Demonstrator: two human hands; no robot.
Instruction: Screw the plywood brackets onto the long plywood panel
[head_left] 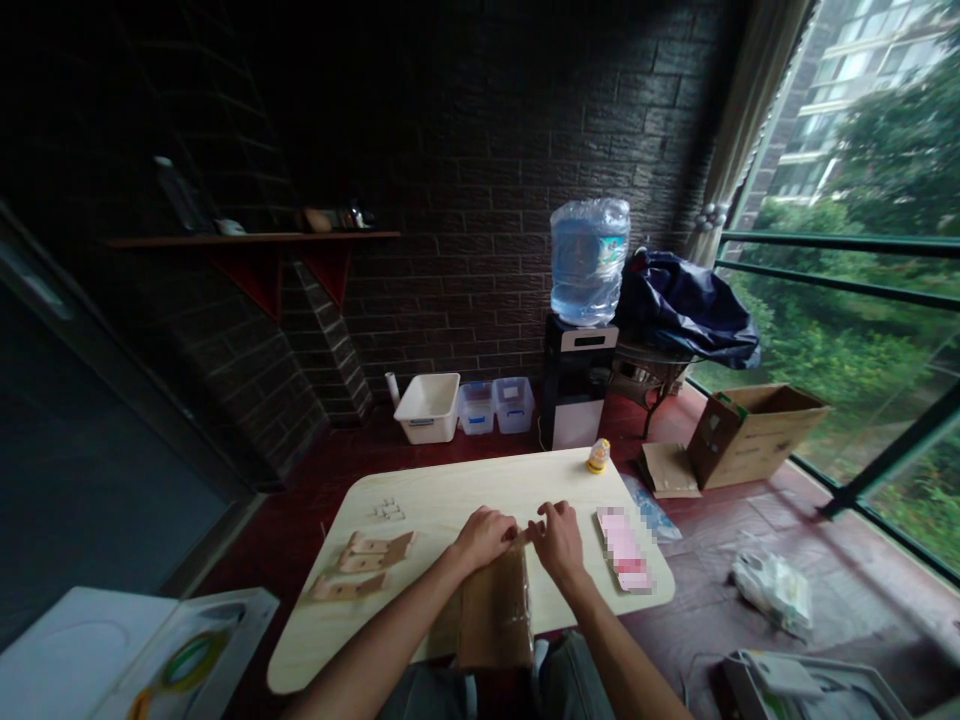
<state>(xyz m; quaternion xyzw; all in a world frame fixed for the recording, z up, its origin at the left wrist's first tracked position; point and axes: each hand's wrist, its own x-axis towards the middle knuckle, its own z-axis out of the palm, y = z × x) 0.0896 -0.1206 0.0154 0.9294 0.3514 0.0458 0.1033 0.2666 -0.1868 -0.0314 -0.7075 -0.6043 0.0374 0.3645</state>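
Seated before a pale tabletop (pixel 450 490), a person in grey legwear (pixel 574 685) works at a brown cardboard box (pixel 491 610), whose near end reaches the table's near edge, between the forearms. A glossy strip, apparently clear tape, runs along its right side. The left hand (pixel 487 537) curls over the far end of the box; the right hand (pixel 559 540) is raised at the far right corner, fingers bent. Whether either grip pinches anything is too small to tell.

The handling appears to be under way rather than complete: most of the box's long top face looks covered, while the far end, where both hands meet, is partly hidden, and whether it is sealed cannot be told. The contents are out of sight. To the left, light wooden pieces (pixel 379 548) lie outside the box, with small pale pieces (pixel 388 509) loose beyond them; none is seen packed or fitted. A pink rectangular item (pixel 624 550) lies to the right, and a small yellow-and-clear object (pixel 598 457) stands near the far right corner.

Beyond, on the floor, are a white bin (pixel 435 425), two clear bins, a water dispenser (pixel 577 425) and an open carton (pixel 757 440). A shelf (pixel 255 241) hangs on the dark brick wall (pixel 465 260).
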